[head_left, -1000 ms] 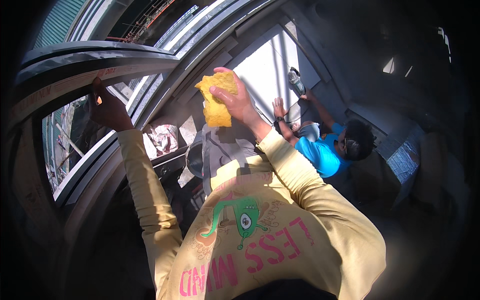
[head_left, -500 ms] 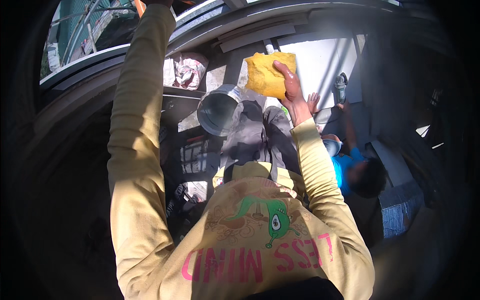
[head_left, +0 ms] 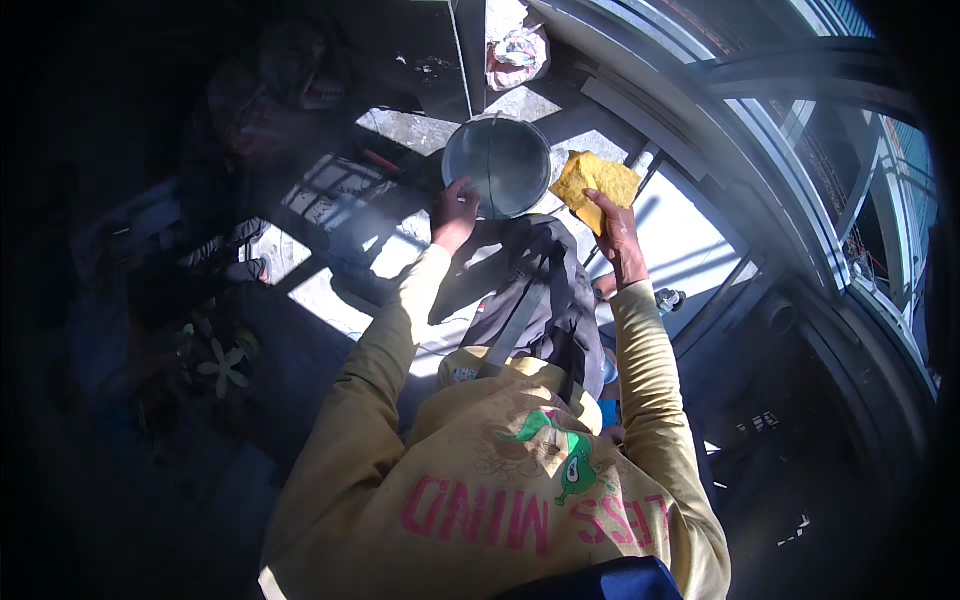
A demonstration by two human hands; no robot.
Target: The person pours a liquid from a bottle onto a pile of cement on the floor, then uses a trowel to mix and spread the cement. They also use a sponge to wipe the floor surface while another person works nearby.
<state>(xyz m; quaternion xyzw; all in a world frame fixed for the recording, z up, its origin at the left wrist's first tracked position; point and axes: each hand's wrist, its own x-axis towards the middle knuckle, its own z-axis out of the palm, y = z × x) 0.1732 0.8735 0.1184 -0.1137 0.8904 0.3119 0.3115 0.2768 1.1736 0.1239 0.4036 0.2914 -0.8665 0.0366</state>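
My right hand [head_left: 617, 235] grips a torn yellow sponge [head_left: 585, 185] just right of a round metal bucket [head_left: 505, 150], its thumb pressed on the sponge. My left hand [head_left: 457, 214] is at the bucket's near-left rim with its fingers curled; what they grip, if anything, I cannot make out. Below the bucket are my legs in grey trousers [head_left: 530, 280].
A pale sack [head_left: 518, 58] lies beyond the bucket. Window frames [head_left: 800, 160] curve along the right, beside a white panel [head_left: 688, 225]. A grinder-like tool [head_left: 670, 300] and a partly hidden co-worker in blue [head_left: 608, 410] are behind my right arm. Another person's foot [head_left: 255, 270] shows left.
My view has swung round, putting the window on the right. My left hand has come down from the window frame to the bucket. My right hand still holds the sponge.
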